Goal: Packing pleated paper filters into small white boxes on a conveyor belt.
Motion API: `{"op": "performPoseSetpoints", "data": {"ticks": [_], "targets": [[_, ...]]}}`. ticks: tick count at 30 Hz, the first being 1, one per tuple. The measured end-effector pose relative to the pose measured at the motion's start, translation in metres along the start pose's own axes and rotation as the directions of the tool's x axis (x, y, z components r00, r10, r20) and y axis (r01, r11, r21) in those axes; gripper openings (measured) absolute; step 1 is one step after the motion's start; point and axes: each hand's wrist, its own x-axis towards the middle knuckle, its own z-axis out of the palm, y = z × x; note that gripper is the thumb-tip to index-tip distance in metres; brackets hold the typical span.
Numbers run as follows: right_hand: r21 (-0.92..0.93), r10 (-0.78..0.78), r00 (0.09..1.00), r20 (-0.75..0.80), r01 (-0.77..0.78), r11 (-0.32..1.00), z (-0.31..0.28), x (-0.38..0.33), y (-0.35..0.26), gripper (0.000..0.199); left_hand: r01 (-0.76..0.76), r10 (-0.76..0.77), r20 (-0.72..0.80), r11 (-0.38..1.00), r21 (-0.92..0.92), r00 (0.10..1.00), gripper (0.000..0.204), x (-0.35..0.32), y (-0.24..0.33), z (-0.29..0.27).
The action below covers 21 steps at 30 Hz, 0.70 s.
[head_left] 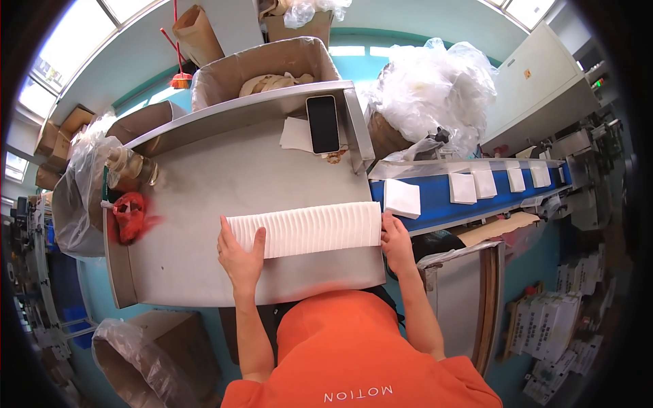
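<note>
A long row of folded white paper napkins (pixel 306 228) stands on edge, packed side by side, at the front of the steel table (pixel 197 183). At its left end, my left hand (pixel 241 255) is closed around the row, fingers at the end and thumb along the near side. My right hand (pixel 397 241) presses against the right end with its fingers bent; some fingertips are hidden. Just beyond that hand, a white napkin stack (pixel 402 198) lies at the near end of the blue conveyor belt (pixel 435 212). Several similar stacks (pixel 462 188) are spaced along the belt.
A black-screened phone (pixel 323 124) rests on white paper at the table's back right. A red bag (pixel 129 216) and a clear jar (pixel 136 168) are at the left edge. Cardboard boxes (pixel 204 85) stand behind, and an open plastic-lined box (pixel 170 340) is below left.
</note>
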Motion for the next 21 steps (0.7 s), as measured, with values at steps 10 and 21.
{"op": "performPoseSetpoints", "data": {"ticks": [10, 21], "targets": [[-0.024, 0.267, 0.955, 0.127, -0.267, 0.964, -0.015, -0.006, 0.011, 0.033, 0.006, -0.006, -0.025, 1.000, 0.026, 1.000, 0.086, -0.001, -0.001, 0.004], [-0.165, 0.027, 0.987, 0.157, -0.001, 0.986, 0.019, -0.006, 0.013, 0.040, -0.004, 0.004, -0.019, 1.000, 0.022, 1.000, 0.084, -0.003, 0.005, 0.006]]}}
